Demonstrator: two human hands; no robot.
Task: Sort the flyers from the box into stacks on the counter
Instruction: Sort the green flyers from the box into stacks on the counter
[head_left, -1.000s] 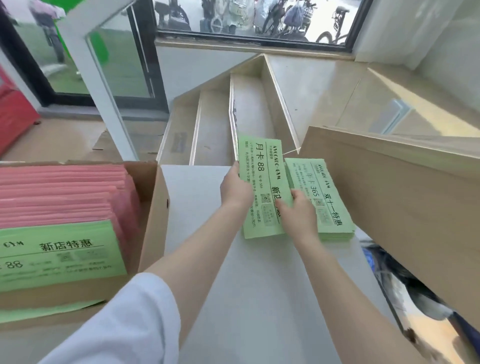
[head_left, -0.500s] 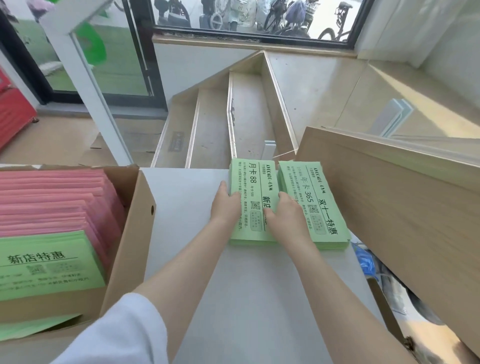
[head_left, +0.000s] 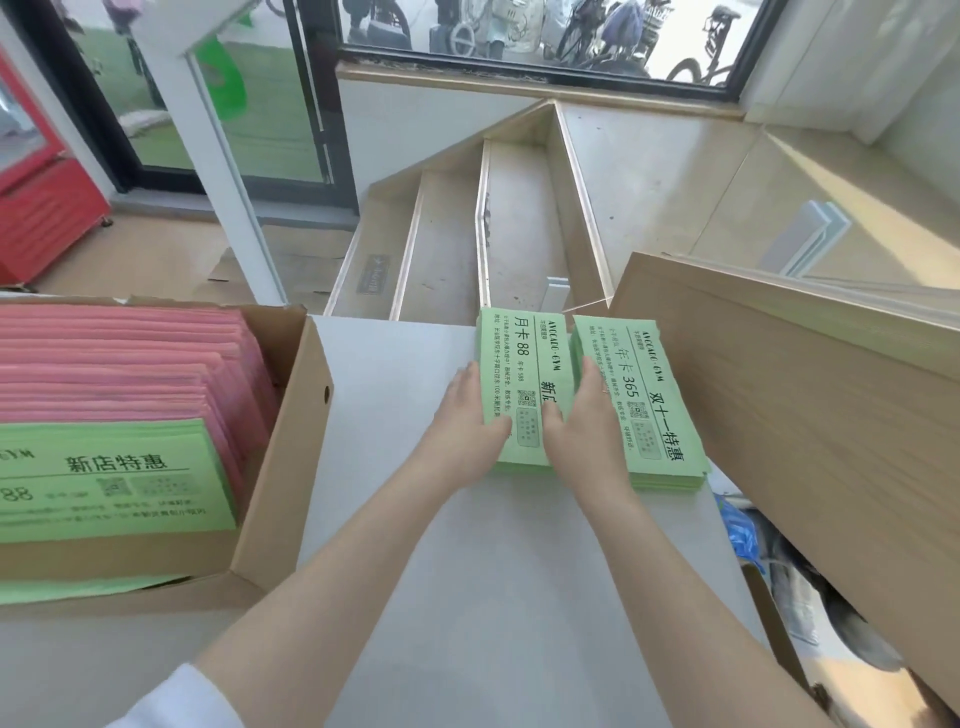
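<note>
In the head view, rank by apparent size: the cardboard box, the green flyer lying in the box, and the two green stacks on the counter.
1. cardboard box, largest.
2. green flyer in the box, though it lies nearer the camera.
3. "88" stack and "365" stack: alike, and hands cover part of each, so unranked.

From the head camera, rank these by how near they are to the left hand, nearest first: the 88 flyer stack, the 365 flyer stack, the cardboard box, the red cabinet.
1. 88 flyer stack: touched by the left hand on its left edge.
2. 365 flyer stack: just right of the 88 stack.
3. Cardboard box: left on the counter.
4. Red cabinet: far left, on the floor beyond.
</note>
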